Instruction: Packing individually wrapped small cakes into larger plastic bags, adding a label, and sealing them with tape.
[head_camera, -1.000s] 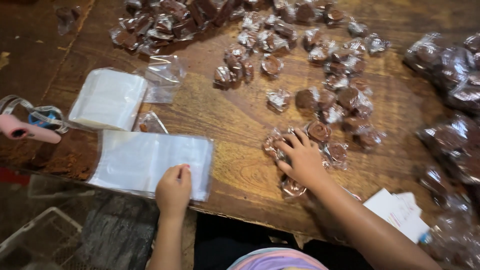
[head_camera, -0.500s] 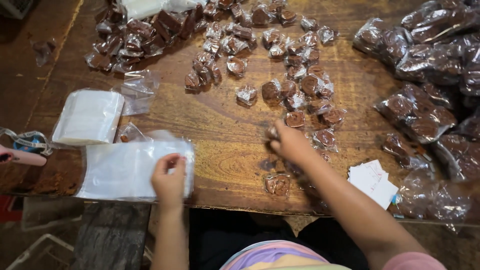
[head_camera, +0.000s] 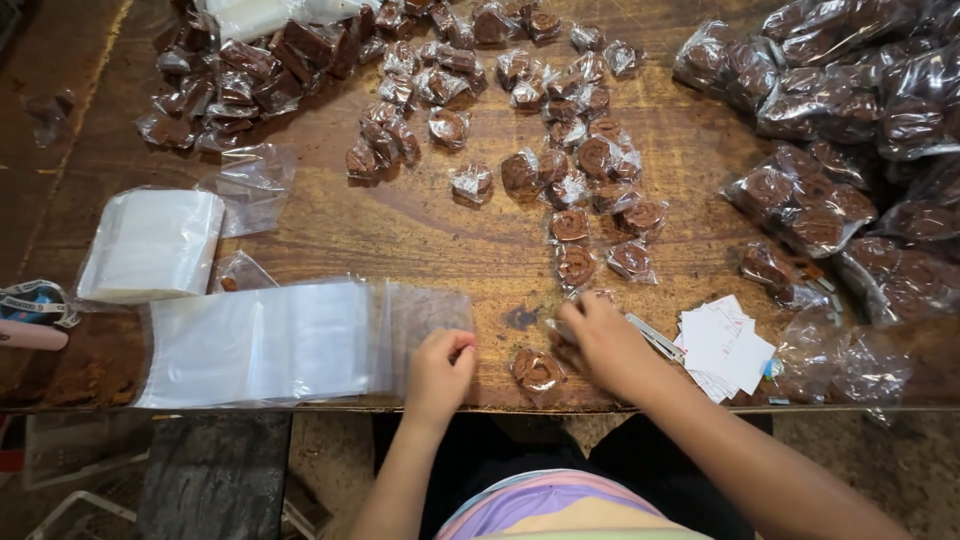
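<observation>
Head view: clear plastic bag (head_camera: 420, 330) lies at the table's near edge, left hand (head_camera: 437, 372) pinching its right corner, fingers together on it; right hand (head_camera: 600, 345), fingers curled, covers wrapped brown sweets beside one wrapped sweet (head_camera: 537, 370); white cards (head_camera: 725, 348) right

Both forearms reaching up from the bottom edge, bare. Left hand (head_camera: 438, 365) curled, fingertips pinched together, knuckles up. Right hand (head_camera: 600, 340) just beside it, palm down, fingers bent and bunched, arm angled in from lower right.
</observation>
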